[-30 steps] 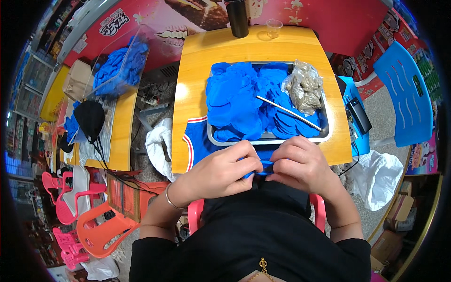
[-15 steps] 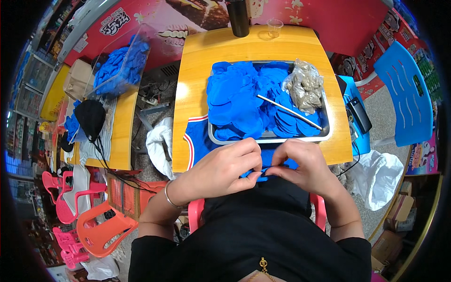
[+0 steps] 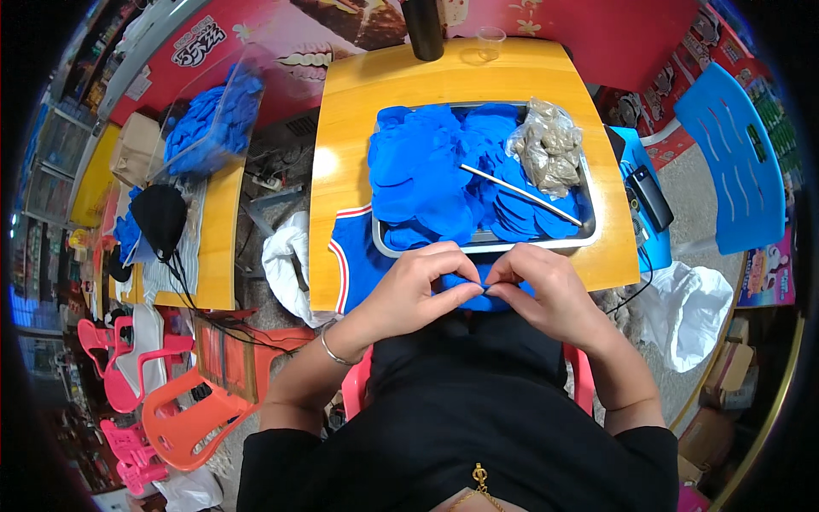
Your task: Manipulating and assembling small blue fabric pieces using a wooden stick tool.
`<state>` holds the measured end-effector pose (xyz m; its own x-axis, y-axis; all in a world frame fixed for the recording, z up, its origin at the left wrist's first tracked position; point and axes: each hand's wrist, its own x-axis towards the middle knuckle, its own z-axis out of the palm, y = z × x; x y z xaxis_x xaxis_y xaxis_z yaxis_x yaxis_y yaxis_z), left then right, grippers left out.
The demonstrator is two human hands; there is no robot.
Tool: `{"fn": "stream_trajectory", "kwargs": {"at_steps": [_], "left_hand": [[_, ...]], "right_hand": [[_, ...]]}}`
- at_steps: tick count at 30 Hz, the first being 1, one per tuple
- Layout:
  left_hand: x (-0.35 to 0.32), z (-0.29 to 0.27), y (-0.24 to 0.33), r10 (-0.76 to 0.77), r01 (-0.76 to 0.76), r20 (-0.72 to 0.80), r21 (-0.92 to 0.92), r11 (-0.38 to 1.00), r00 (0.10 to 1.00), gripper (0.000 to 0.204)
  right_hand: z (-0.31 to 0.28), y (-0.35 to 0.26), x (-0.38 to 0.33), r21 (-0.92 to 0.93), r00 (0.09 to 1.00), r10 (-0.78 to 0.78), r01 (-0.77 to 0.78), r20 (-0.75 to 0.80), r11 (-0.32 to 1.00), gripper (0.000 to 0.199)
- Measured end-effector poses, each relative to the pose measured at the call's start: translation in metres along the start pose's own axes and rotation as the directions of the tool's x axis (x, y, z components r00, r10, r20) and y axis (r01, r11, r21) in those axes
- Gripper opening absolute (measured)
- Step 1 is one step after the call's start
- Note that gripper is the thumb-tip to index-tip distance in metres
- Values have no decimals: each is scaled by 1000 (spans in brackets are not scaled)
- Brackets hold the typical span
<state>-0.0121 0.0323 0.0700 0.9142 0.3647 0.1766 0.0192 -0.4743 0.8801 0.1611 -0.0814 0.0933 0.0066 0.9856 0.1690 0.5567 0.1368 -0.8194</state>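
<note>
My left hand [image 3: 426, 288] and my right hand [image 3: 539, 286] meet at the table's near edge, thumbs and forefingers pinched together tip to tip. A small blue fabric piece [image 3: 486, 292] is held between them, mostly hidden by the fingers. Just beyond my hands stands a metal tray [image 3: 392, 249] heaped with flat, rounded blue fabric pieces [image 3: 418, 183]. A thin white stick [image 3: 520, 194] lies across the heap. Under the tray and to its left spreads a blue cloth [image 3: 357, 260] with red and white trim.
A clear bag of brownish lumps [image 3: 550, 149] rests at the tray's far right. Behind it stand a black bottle [image 3: 422, 30] and a clear cup [image 3: 490, 43]. A left side table carries a clear bin [image 3: 213, 119] of blue pieces. A blue chair [image 3: 735, 162] stands right.
Both hands have moved slightly away from my body, and their fingertips now meet more closely on the blue piece. My view has shifted a little.
</note>
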Motion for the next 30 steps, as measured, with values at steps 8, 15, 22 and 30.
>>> {"fn": "stream_trajectory", "kwargs": {"at_steps": [8, 15, 22, 30], "left_hand": [[25, 6, 27, -151, 152, 73, -6, 988, 986, 21], [36, 39, -12, -386, -84, -174, -967, 239, 906, 71], [30, 70, -11, -436, 77, 108, -993, -87, 893, 81], [44, 109, 11, -331, 288, 260, -957, 37, 907, 57]], "right_hand": [[-12, 22, -5, 102, 965, 144, -170, 219, 980, 21], [-4, 52, -11, 995, 999, 8, 43, -42, -94, 19], [-8, 54, -22, 937, 951, 245, 98, -187, 334, 17], [-70, 109, -88, 77, 933, 126, -106, -337, 991, 19]]}}
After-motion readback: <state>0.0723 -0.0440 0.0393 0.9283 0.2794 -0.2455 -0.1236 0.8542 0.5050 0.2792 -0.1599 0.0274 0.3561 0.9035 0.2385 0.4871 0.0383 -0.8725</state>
